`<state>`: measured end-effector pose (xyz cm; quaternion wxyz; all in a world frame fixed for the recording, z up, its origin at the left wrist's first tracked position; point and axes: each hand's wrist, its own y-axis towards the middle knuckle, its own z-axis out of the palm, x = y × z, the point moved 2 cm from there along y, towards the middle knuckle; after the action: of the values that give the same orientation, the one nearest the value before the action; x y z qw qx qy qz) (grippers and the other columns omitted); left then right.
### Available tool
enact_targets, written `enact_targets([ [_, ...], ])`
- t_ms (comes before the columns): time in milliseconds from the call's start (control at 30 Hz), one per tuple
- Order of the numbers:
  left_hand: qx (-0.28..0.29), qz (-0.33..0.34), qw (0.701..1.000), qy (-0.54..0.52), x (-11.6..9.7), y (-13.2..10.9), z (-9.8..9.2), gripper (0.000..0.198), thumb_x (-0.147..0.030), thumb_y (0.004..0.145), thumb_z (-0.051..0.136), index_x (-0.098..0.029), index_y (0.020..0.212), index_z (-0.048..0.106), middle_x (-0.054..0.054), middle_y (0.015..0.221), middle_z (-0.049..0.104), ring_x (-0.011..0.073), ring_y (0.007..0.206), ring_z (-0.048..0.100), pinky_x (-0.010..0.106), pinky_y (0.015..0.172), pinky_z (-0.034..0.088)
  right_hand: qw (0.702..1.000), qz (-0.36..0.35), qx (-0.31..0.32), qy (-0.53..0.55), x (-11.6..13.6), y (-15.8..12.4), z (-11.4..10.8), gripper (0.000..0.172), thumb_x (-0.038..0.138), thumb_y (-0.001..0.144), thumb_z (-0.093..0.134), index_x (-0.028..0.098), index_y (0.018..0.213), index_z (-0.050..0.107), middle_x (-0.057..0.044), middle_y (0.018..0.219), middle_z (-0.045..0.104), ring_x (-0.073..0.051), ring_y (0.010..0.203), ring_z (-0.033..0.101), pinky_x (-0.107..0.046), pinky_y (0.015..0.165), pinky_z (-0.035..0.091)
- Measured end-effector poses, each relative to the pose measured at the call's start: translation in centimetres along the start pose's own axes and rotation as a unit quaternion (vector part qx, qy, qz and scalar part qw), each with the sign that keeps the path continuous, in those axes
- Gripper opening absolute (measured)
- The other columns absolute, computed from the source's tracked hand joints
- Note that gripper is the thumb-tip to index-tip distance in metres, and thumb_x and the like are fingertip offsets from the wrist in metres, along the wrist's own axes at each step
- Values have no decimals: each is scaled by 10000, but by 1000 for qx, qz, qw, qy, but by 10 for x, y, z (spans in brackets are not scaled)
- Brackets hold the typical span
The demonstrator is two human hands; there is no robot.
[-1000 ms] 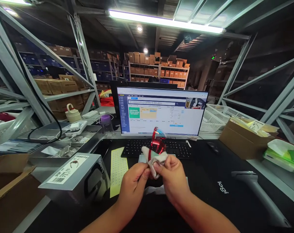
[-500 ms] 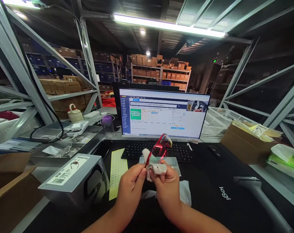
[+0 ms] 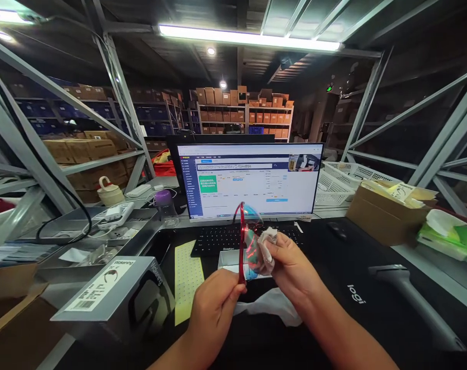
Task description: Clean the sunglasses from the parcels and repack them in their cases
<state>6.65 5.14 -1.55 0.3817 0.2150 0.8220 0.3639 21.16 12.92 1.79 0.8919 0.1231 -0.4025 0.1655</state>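
Above desk: left hand (image 3: 213,303) pinches red glasses (image 3: 245,246), apparently upright; right hand (image 3: 291,264) presses cloth (image 3: 267,244) on lens.

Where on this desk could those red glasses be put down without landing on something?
The black mat is bare between the mouse and the scanner, right of the right hand. The left side is crowded: grey box, sticker sheet, metal trays. A small tray sits before the keyboard.

Red glasses (image 3: 244,241) are held upright by the left hand (image 3: 215,303); a cloth (image 3: 267,245) is pressed against the lens by the right hand (image 3: 293,267), before the monitor (image 3: 248,180).
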Motion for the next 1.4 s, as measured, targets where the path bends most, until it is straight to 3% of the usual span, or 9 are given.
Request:
enact_targets([
  [367,-107,-82,991,7,3,-4,-8,310,-286,991,503,-192,730,642,-23,633,625,112,561,585,176,545,463,958,-182,-27,-219,-44,-22,13,603,336,624,867,217,479,294,37,519,467,-126,560,435,-273,596,418],
  [567,-59,-80,995,-2,10,7,-11,387,-392,1006,485,-188,768,711,24,707,705,147,609,646,212,580,513,903,-235,4,-360,-28,-17,7,514,248,684,746,209,476,279,78,480,401,-120,553,357,-420,953,391],
  [733,-19,1,996,91,25,16,-34,420,-463,1032,383,-213,1149,700,101,1101,749,252,1098,688,357,926,562,861,-214,102,-450,4,-8,-8,479,197,679,728,223,487,289,72,490,377,-151,612,394,-386,907,422],
  [833,-58,67,970,226,22,22,-61,426,-327,1003,496,-235,1419,511,128,1425,578,291,1379,489,524,1167,368,831,-180,158,-503,18,-9,-14,507,183,688,760,224,506,289,80,496,370,-141,602,357,-389,918,440],
  [933,47,141,939,311,9,25,-75,644,-81,917,539,-288,1508,389,107,1609,348,313,1507,277,624,1221,189,749,-188,248,-584,27,-16,-14,399,15,672,619,209,516,306,121,494,304,-102,537,201,-387,980,432],
  [1067,203,150,920,299,-6,21,-68,858,33,791,589,-308,1536,331,94,1660,228,340,1527,200,641,1194,249,647,-196,360,-643,28,-30,-9,302,-58,609,464,205,514,351,125,506,316,-92,513,178,-368,1009,424],
  [1167,265,151,916,260,-9,18,-56,883,54,718,658,-321,1480,416,81,1648,269,325,1510,264,623,1195,277,644,-206,375,-634,29,-36,-4,312,-46,648,490,225,505,436,110,494,401,-96,492,247,-377,996,443],
  [1300,261,155,925,227,-5,21,-51,322,-37,852,586,-232,1095,667,93,1369,617,250,1313,551,565,1188,337,664,-158,366,-633,34,-37,-3,315,-9,725,522,229,524,473,93,508,425,-102,502,318,-390,1003,423],
  [1400,235,154,932,228,-1,24,-56,151,-130,898,581,-225,959,681,56,1094,702,208,1021,674,510,1127,437,709,-177,294,-616,42,-32,-9,368,38,754,590,217,487,411,99,492,387,-95,496,300,-385,986,429],
])
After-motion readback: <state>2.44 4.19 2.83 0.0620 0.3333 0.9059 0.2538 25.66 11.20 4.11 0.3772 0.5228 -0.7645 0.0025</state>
